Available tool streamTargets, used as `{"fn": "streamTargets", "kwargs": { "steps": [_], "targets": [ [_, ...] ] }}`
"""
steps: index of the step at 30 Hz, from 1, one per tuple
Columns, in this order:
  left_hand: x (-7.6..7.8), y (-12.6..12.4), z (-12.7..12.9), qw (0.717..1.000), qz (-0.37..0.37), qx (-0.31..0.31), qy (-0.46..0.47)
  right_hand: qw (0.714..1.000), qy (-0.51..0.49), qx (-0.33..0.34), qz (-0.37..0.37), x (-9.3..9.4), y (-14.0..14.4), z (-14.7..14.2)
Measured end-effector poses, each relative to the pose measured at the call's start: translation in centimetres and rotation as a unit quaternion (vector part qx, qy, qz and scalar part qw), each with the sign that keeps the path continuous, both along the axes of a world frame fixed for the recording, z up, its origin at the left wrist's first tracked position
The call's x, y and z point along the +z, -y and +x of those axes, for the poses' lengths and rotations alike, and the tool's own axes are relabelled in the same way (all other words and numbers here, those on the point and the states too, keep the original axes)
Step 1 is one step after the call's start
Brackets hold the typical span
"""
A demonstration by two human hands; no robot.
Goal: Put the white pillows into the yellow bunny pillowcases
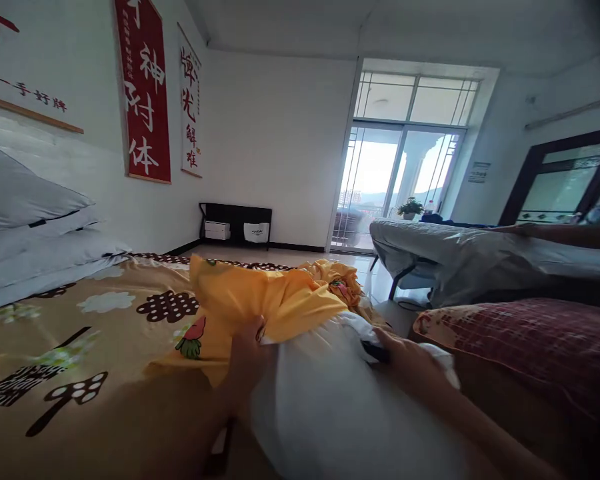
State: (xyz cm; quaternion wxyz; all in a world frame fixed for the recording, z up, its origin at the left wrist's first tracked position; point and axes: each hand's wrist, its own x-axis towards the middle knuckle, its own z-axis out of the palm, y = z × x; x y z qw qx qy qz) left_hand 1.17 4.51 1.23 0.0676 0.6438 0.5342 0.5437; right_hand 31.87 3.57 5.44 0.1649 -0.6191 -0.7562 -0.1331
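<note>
Head view: I've got my left hand (247, 353) pinching the yellow pillowcase (270, 303) over the white pillow (325, 407) on the bed (80, 353), right hand (405, 360) gripping the pillow's edge; red checked cushion (525, 340) crowds right.

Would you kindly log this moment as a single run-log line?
left hand: grips yellow pillowcase edge | right hand: on white pillow | pillow: partly inside case | surface: patterned bedsheet
</note>
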Motion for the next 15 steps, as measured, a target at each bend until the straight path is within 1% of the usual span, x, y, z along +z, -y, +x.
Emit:
{"fn": "streamTargets", "kwargs": {
  "steps": [1, 2, 3, 4, 5, 6, 8, 9, 10, 11, 12, 13, 14, 15],
  "targets": [
    [1.0, 0.4, 0.3, 0.999, 0.031, 0.015, 0.003, 1.0, -0.011, 0.009, -0.007, 0.4, -0.2, -1.4],
    [2.2, 0.8, 0.6, 0.998, 0.061, 0.031, -0.013, 0.999, -0.021, 0.027, 0.006, 1.0, -0.2, -2.9],
    [3.5, 1.3, 0.8, 0.994, 0.087, 0.044, -0.045, 0.997, -0.033, 0.057, 0.04, 2.0, 0.0, -4.2],
    [4.9, 1.7, 0.9, 0.989, 0.111, 0.055, -0.086, 0.989, -0.045, 0.097, 0.098, 3.1, 0.4, -5.6],
    [6.4, 2.0, 1.0, 0.981, 0.129, 0.069, -0.131, 0.974, -0.051, 0.145, 0.168, 4.3, 1.0, -6.8],
    [8.0, 2.3, 0.9, 0.971, 0.141, 0.089, -0.171, 0.949, -0.049, 0.198, 0.241, 5.4, 1.7, -8.1],
    [11.2, 2.6, 0.5, 0.953, 0.156, 0.119, -0.231, 0.882, -0.016, 0.294, 0.367, 7.0, 3.2, -10.4],
    [12.5, 2.5, 0.1, 0.95, 0.153, 0.121, -0.245, 0.853, 0.01, 0.33, 0.405, 7.3, 3.6, -11.4],
    [13.5, 2.4, -0.3, 0.952, 0.137, 0.103, -0.253, 0.83, 0.036, 0.36, 0.425, 7.3, 3.9, -12.3],
    [14.0, 2.2, -0.8, 0.958, 0.11, 0.068, -0.256, 0.813, 0.057, 0.384, 0.433, 7.0, 3.8, -13.0],
    [14.1, 2.0, -1.2, 0.964, 0.074, 0.023, -0.255, 0.804, 0.071, 0.405, 0.43, 6.4, 3.5, -13.4],
    [13.6, 1.8, -1.7, 0.967, 0.032, -0.014, -0.251, 0.801, 0.078, 0.421, 0.419, 5.6, 3.0, -13.3],
    [12.5, 1.7, -2.0, 0.967, -0.01, -0.039, -0.25, 0.805, 0.078, 0.428, 0.404, 4.5, 2.4, -12.8],
    [11.1, 1.7, -2.1, 0.965, -0.047, -0.051, -0.253, 0.816, 0.073, 0.423, 0.386, 3.3, 1.7, -11.8]
  ]
}}
